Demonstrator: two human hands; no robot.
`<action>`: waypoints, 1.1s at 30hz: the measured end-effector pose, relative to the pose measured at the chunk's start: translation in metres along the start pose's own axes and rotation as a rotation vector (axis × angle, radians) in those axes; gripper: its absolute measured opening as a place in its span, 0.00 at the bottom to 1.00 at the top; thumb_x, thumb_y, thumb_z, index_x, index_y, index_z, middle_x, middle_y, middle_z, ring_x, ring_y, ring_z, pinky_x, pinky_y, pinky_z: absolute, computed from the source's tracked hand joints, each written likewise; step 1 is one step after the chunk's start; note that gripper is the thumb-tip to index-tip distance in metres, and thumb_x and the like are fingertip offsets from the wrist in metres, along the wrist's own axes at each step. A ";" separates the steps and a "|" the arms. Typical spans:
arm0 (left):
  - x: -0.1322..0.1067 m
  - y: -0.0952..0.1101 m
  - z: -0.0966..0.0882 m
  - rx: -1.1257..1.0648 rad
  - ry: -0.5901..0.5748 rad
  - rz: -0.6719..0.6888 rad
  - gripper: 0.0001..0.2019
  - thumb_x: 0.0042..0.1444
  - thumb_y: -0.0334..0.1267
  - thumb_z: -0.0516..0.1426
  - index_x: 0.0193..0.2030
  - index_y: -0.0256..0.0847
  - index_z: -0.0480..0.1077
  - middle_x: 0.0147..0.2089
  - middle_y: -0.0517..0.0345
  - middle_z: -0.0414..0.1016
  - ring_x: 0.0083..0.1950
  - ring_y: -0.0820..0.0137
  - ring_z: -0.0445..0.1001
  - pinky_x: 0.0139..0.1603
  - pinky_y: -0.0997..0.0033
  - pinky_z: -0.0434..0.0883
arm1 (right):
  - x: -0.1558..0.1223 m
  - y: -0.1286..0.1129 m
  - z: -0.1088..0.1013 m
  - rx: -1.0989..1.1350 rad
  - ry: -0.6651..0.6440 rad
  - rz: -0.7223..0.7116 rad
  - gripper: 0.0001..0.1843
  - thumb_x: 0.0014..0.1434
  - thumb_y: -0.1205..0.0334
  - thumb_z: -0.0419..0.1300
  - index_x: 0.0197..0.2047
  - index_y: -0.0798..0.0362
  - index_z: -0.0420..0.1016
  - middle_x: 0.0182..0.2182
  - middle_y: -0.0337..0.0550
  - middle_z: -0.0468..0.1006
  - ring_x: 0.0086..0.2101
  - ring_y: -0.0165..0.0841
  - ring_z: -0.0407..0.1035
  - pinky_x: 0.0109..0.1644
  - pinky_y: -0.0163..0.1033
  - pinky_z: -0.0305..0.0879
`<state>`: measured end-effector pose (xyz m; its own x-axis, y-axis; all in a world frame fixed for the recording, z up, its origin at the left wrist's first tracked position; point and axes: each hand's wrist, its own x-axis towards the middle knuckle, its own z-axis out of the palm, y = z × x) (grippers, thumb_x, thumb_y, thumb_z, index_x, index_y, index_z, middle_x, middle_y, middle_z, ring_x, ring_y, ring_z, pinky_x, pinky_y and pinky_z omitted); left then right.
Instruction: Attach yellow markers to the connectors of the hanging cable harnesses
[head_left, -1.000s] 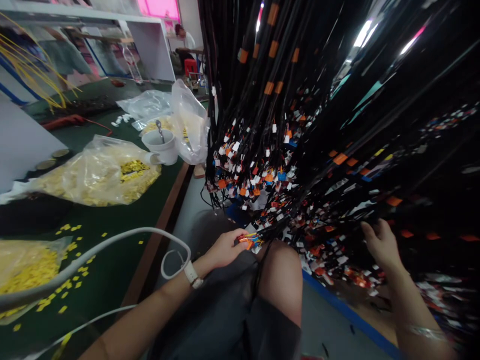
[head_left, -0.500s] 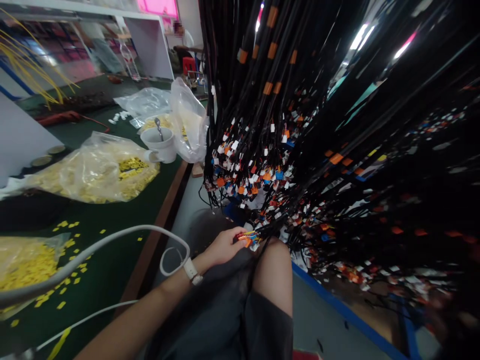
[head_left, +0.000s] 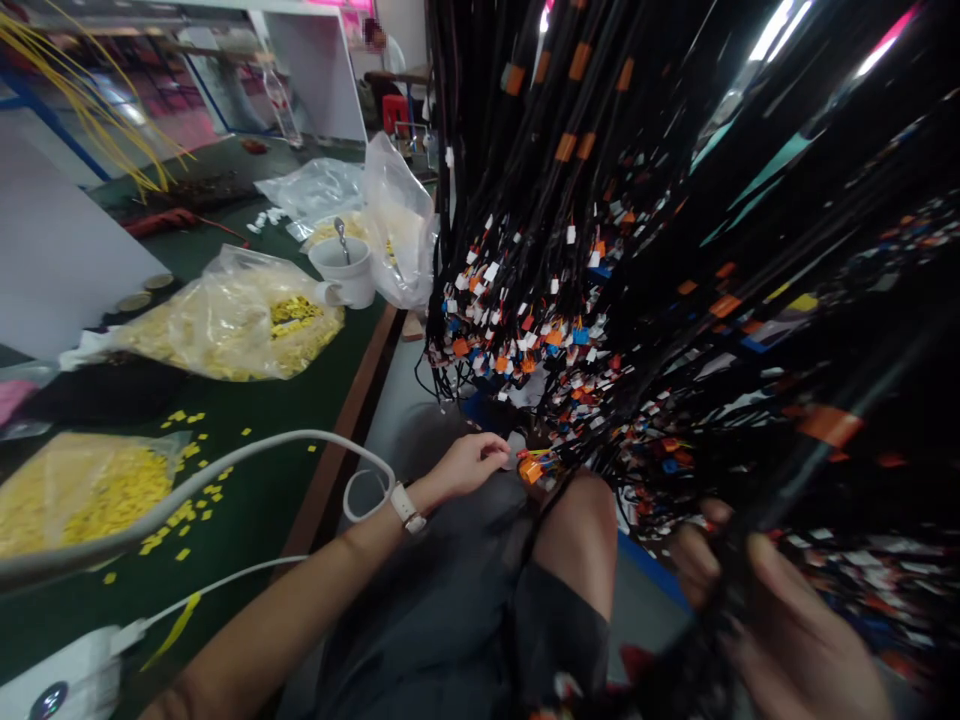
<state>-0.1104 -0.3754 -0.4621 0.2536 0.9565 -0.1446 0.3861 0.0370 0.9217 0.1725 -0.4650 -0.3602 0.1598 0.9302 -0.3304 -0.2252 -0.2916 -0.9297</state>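
Observation:
A dense curtain of black cables (head_left: pixel 600 200) hangs in front of me, its ends tipped with white, orange, red and blue tags. My left hand (head_left: pixel 472 465) is above my lap, fingers pinched together beside one cable end with orange connectors (head_left: pixel 534 466); a small pale piece shows at the fingertips. Low at the right, my right hand (head_left: pixel 757 620) is blurred and close to the camera. Its fingers are wrapped round a bundle of black cables (head_left: pixel 720 600).
A green table (head_left: pixel 247 500) on the left holds bags of small yellow pieces (head_left: pixel 232 330), loose yellow pieces, a white cup with a spoon (head_left: pixel 349 270) and clear bags. A white cord (head_left: pixel 225 465) runs across the table's wooden edge. My bare knee (head_left: pixel 577 540) is below the cable ends.
My right hand went out of view, then came back low at the right, gripping black cables. My left hand stayed in my lap, its fingertips now just left of the orange connectors.

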 end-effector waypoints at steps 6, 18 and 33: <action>-0.006 0.012 0.006 -0.501 -0.242 -0.164 0.27 0.56 0.57 0.48 0.41 0.33 0.73 0.40 0.49 0.75 0.41 0.69 0.72 0.39 0.72 0.66 | 0.045 0.014 0.105 0.332 -0.039 0.019 0.17 0.43 0.50 0.68 0.34 0.49 0.73 0.26 0.36 0.73 0.19 0.26 0.62 0.22 0.33 0.62; -0.004 0.012 0.000 -0.553 -0.328 -0.048 0.20 0.48 0.46 0.61 0.44 0.34 0.72 0.41 0.54 0.74 0.39 0.70 0.69 0.45 0.70 0.65 | 0.128 0.055 0.127 0.258 0.090 -0.270 0.16 0.47 0.49 0.66 0.29 0.50 0.66 0.22 0.30 0.70 0.22 0.26 0.64 0.29 0.33 0.64; 0.011 -0.002 -0.010 -0.495 -0.075 -0.118 0.14 0.47 0.41 0.60 0.38 0.32 0.71 0.33 0.57 0.72 0.31 0.75 0.68 0.36 0.75 0.66 | 0.125 0.106 0.087 -0.104 -0.332 -0.061 0.19 0.48 0.44 0.63 0.35 0.51 0.77 0.32 0.42 0.80 0.33 0.38 0.71 0.43 0.43 0.66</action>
<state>-0.1177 -0.3625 -0.4618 0.3031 0.9148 -0.2669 -0.0452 0.2936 0.9549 0.0854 -0.3599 -0.4860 -0.1555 0.9633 -0.2186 -0.1231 -0.2385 -0.9633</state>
